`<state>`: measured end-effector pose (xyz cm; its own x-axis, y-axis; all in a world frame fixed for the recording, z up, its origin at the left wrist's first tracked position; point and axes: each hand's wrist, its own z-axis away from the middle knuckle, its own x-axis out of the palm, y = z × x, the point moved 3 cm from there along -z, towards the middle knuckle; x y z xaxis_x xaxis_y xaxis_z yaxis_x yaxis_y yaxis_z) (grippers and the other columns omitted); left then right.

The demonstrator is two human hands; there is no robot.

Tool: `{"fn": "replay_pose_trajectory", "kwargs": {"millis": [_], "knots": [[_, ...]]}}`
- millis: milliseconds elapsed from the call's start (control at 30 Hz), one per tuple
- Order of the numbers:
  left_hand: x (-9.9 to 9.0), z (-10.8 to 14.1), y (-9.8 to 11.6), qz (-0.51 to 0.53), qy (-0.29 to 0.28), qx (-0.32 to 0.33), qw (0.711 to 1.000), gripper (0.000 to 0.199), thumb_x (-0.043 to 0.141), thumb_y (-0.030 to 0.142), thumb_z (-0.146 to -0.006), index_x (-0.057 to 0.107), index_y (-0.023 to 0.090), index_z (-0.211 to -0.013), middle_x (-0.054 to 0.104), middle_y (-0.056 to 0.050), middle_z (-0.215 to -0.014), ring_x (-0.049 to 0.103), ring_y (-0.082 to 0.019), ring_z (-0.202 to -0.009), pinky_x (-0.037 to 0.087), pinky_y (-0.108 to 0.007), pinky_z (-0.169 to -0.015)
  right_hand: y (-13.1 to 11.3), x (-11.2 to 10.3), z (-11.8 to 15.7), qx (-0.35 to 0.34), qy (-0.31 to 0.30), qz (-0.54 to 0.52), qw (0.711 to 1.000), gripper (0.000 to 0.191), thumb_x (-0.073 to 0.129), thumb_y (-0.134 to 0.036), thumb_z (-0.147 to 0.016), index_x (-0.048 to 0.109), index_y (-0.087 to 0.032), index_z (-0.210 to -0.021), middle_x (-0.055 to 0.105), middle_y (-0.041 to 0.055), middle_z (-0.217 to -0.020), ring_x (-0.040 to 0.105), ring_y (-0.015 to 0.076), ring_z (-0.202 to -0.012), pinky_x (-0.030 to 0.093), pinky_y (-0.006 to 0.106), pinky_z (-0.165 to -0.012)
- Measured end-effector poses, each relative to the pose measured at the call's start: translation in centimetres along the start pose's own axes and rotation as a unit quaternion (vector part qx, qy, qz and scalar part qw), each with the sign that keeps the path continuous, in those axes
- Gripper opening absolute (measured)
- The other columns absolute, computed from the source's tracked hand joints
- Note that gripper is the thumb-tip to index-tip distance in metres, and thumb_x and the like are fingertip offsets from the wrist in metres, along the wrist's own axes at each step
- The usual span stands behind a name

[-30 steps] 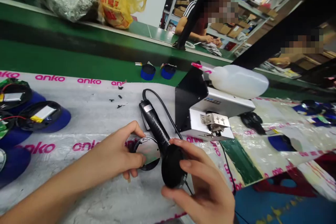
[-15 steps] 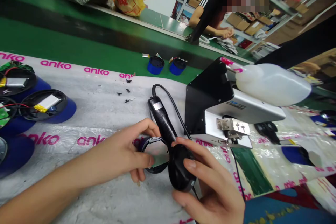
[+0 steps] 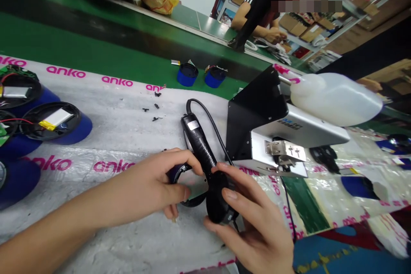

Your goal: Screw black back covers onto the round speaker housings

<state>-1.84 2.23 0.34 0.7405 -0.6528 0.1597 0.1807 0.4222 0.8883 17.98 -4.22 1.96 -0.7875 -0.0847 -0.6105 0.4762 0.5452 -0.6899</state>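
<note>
While the left hand (image 3: 163, 182) pinches a round black-rimmed disc (image 3: 196, 182) between thumb and fingers, its thumb over the pale face, probably to steady it, the right hand (image 3: 258, 218) has its grip closed about the edge of a round black piece (image 3: 220, 197), leaving much of the surface uncovered. Both are held side by side above printed white sheeting (image 3: 112, 235), which perhaps shields parts from the green counter (image 3: 306, 205). Just beyond lies a black corded tool (image 3: 199, 143), its near end hidden, seemingly parked within easy reach. At left, blue cups (image 3: 75, 130) stand grouped, batteries on top, likely so their wires remain accessible.
</note>
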Motion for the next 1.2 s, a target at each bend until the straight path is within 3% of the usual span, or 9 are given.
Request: {"fn": "replay_pose_trajectory", "kwargs": {"millis": [133,300,467,567,867,1200], "knots": [[0.0,-0.1,0.2,0.001,-0.018,0.014,1.000,0.017,0.062,0.023,-0.088,0.062,0.026,-0.104,0.065,0.006,-0.081,0.068,-0.012,-0.059,0.059,-0.023,-0.058,-0.1,-0.2,-0.5,-0.015,-0.015,0.014,1.000,0.069,0.072,-0.004,-0.083,0.049,-0.031,-0.142,0.043,0.0057,-0.151,0.053,0.0213,-0.132,0.050,0.033,-0.109],[-0.4,-0.2,-0.1,0.075,-0.021,0.024,0.997,0.046,0.067,0.020,-0.085,0.040,0.033,-0.120,0.062,0.001,-0.117,0.067,-0.008,-0.055,0.060,-0.027,-0.057,-0.6,-0.2,-2.7,-0.004,-0.114,0.104,0.988,0.065,0.071,-0.019,-0.089,0.042,-0.025,-0.147,0.051,0.0046,-0.148,0.054,0.0147,-0.132,0.043,0.021,-0.113],[-1.3,-0.4,-0.9,0.137,-0.133,0.019,0.981,0.038,0.065,0.016,-0.086,0.047,0.022,-0.119,0.069,0.000,-0.086,0.072,-0.013,-0.068,0.059,-0.031,-0.073,-0.9,0.1,-4.4,-0.020,-0.172,0.170,0.970,0.054,0.065,-0.031,-0.094,0.045,-0.021,-0.143,0.061,0.0053,-0.138,0.060,0.0128,-0.125,0.046,0.019,-0.107],[-2.0,-0.5,-1.4,0.189,-0.178,0.014,0.966,0.041,0.064,0.014,-0.084,0.051,0.020,-0.123,0.071,-0.003,-0.088,0.074,-0.016,-0.076,0.057,-0.037,-0.083,-0.9,0.2,-4.4,-0.051,-0.176,0.201,0.962,0.048,0.062,-0.030,-0.096,0.049,-0.017,-0.140,0.061,0.0074,-0.138,0.060,0.0121,-0.125,0.044,0.017,-0.108],[-2.3,-1.3,-2.4,0.259,-0.235,0.029,0.936,0.033,0.058,0.006,-0.088,0.050,0.021,-0.116,0.071,0.002,-0.081,0.075,-0.014,-0.073,0.055,-0.036,-0.087,-1.3,0.1,-5.2,-0.091,-0.204,0.255,0.941,0.045,0.059,-0.029,-0.097,0.050,-0.015,-0.139,0.063,0.0077,-0.136,0.064,0.0117,-0.120,0.045,0.016,-0.106],[-1.8,-1.6,-2.2,0.263,-0.224,0.005,0.938,0.033,0.047,-0.005,-0.089,0.045,0.021,-0.110,0.068,0.005,-0.077,0.071,-0.007,-0.060,0.053,-0.027,-0.083,-1.6,0.2,-4.3,-0.076,-0.194,0.287,0.935,0.047,0.062,-0.024,-0.095,0.051,-0.014,-0.139,0.061,0.0109,-0.138,0.067,0.0203,-0.115,0.055,0.026,-0.102]]}}
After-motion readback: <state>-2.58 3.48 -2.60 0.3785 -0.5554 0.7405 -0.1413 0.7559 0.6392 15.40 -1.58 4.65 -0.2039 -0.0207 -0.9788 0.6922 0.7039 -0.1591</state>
